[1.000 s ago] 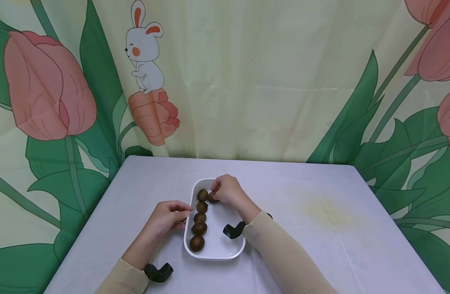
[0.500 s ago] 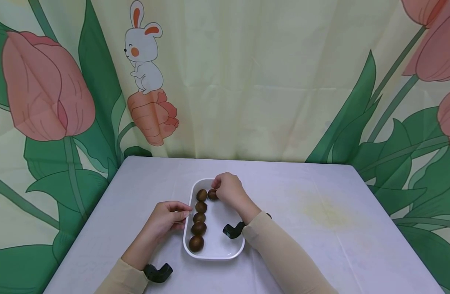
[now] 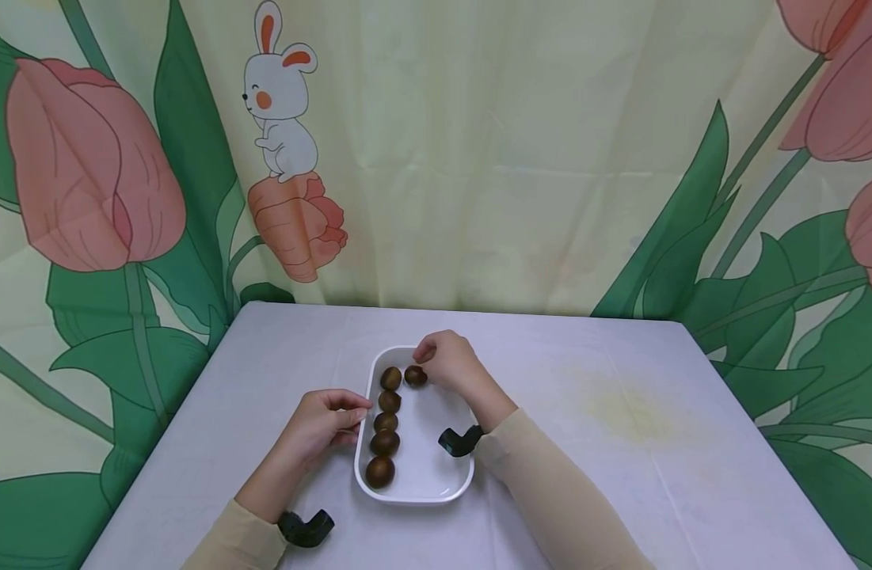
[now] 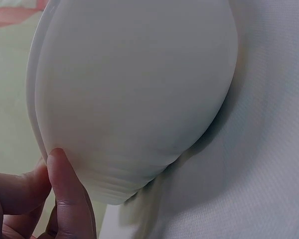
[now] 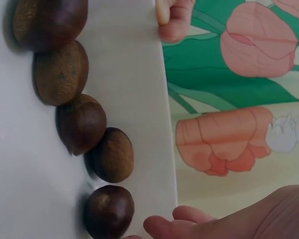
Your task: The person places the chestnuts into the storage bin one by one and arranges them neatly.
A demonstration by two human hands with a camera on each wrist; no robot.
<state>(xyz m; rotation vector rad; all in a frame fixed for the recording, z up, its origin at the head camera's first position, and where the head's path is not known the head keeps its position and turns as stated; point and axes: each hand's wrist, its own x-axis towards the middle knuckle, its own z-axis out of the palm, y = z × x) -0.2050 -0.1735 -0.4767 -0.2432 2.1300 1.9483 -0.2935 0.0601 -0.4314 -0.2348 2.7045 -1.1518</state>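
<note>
Your left grip (image 3: 325, 419) pinches the tray (image 3: 424, 475) by its left rim, and your right grip (image 3: 450, 364), released, is beside the lone chestnut (image 3: 416, 376) at the tray's far end, likely light, hard and slick, best pinched across its sides.

Soft, even light fills the head view, leaving the curtain (image 3: 478, 158) at twelve o'clock pale and the tablecloth (image 3: 585, 491) at five o'clock faintly shaded; outlines look fairly crisp. The left wrist view is dimmer: a grey shadow hugs the tray (image 4: 139, 74) from three to six o'clock, and the curtain blurs at ten o'clock. In the muted right wrist view, glossy chestnuts (image 5: 109, 211) cast shadows towards nine o'clock.
</note>
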